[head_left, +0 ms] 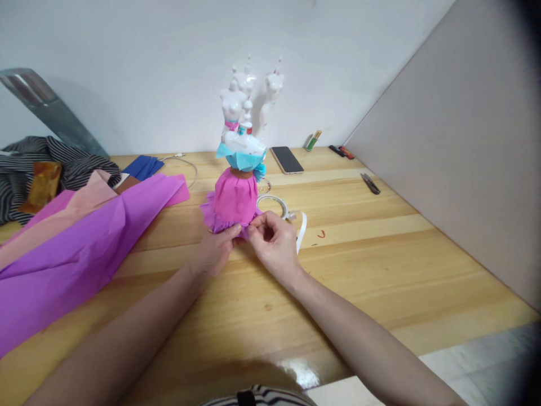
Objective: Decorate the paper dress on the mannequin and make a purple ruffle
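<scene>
A small white dress form point(246, 145) stands upright on the wooden table, dressed in a turquoise paper top point(243, 162) and a pink paper skirt point(235, 194). Around the skirt's hem runs a purple crepe paper ruffle point(224, 221). My left hand point(218, 246) has its thumb pressed on the ruffle at the front; its other fingers are partly hidden beneath. My right hand point(274, 239) pinches the ruffle's edge between thumb and forefinger, just right of the left thumb. A roll of double-sided tape point(274, 198) lies behind my right hand.
Purple crepe paper point(84, 256) and peach paper point(95, 197) spread across the left side, near striped cloth point(63, 152). More white dress forms point(274, 87) stand behind. A phone point(287, 160), a glue stick point(313, 140) and snips point(371, 184) lie toward the back right.
</scene>
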